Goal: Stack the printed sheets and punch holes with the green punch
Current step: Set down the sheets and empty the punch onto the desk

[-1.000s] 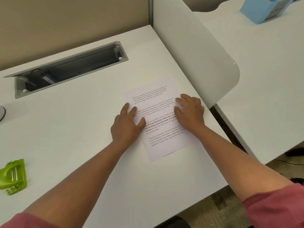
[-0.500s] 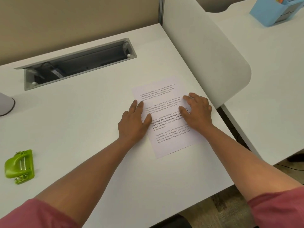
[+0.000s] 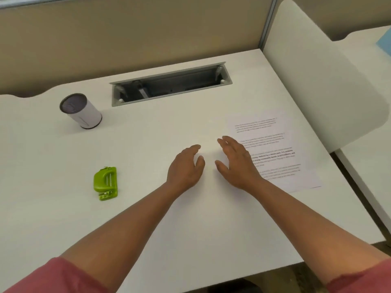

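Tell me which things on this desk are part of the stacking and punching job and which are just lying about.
For the job: sheets; green punch; left hand and right hand, both holding nothing.

Lying about: white cylinder; cable tray in the desk; divider; blue thing on the next desk.

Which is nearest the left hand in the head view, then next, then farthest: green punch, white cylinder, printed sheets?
From the left hand:
1. Printed sheets, to its right.
2. Green punch, to its left.
3. White cylinder, far back left.
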Demonstrator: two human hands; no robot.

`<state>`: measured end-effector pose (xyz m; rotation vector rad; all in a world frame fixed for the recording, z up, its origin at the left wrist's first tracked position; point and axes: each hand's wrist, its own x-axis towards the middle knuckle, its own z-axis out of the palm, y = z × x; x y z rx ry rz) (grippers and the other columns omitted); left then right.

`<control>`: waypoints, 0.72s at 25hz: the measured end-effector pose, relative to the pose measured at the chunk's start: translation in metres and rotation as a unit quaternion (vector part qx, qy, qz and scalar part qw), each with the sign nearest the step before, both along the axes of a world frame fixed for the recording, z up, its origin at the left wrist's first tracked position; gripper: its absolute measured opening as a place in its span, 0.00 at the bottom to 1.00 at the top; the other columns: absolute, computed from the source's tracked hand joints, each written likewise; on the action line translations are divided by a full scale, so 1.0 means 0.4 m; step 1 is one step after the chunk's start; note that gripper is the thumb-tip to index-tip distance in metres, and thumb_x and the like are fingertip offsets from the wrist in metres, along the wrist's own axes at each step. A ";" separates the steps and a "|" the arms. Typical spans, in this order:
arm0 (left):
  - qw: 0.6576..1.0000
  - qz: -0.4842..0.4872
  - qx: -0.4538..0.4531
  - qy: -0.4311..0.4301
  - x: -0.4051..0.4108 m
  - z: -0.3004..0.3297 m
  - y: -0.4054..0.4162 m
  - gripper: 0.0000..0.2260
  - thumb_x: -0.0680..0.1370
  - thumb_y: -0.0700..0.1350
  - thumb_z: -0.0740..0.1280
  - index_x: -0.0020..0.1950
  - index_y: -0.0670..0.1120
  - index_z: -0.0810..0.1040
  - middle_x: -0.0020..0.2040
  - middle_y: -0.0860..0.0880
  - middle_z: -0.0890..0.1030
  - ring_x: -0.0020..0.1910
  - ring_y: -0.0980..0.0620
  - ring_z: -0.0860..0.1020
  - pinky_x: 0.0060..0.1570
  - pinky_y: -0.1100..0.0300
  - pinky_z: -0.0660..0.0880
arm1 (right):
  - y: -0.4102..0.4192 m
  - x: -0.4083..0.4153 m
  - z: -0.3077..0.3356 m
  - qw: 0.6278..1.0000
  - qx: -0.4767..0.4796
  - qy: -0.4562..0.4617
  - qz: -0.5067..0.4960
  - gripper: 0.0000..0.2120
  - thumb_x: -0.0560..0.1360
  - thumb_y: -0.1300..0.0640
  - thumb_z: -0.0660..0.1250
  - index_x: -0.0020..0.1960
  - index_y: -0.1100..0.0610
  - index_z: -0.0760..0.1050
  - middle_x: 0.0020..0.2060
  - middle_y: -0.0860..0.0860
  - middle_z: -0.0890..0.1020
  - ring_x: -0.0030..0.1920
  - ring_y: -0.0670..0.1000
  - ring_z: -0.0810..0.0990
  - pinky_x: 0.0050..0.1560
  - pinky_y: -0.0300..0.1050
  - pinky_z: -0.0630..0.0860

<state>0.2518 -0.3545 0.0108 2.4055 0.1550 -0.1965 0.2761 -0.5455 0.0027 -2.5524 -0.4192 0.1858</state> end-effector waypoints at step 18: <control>0.955 0.242 -0.138 0.098 -0.207 0.036 0.698 0.17 0.73 0.53 0.75 0.54 0.42 0.80 0.53 0.47 0.82 0.50 0.49 0.79 0.49 0.54 0.75 | 0.754 -0.112 0.028 0.964 -0.034 0.150 0.217 0.57 0.66 0.47 0.78 0.82 0.50 0.45 0.79 0.49 0.63 0.77 0.53 0.61 0.74 0.48 0.63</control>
